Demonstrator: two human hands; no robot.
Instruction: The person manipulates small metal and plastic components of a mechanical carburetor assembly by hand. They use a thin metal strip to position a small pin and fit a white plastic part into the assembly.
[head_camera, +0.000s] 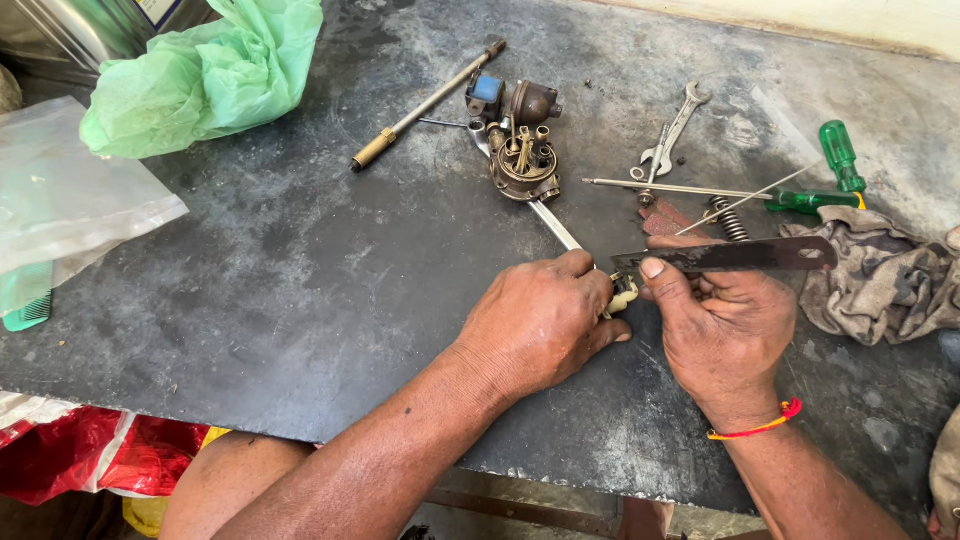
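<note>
My left hand (540, 325) rests knuckles-up on the dark worktop (300, 280), closed around a small pale part (624, 296) that shows between both hands. My right hand (722, 335), with a red thread at the wrist, grips a flat dark metal blade (740, 257) and holds its tip against the pale part. Beyond the hands stands a brass carburettor body (522, 140), lying on a long spanner (555, 226) whose handle runs toward my left hand.
A green plastic bag (205, 75) and a clear bag (60, 195) lie at the left. A long rod tool (425, 105), spanners (675, 130), green-handled screwdrivers (815, 197), a spring (730, 220) and a grey rag (880, 285) lie behind and right.
</note>
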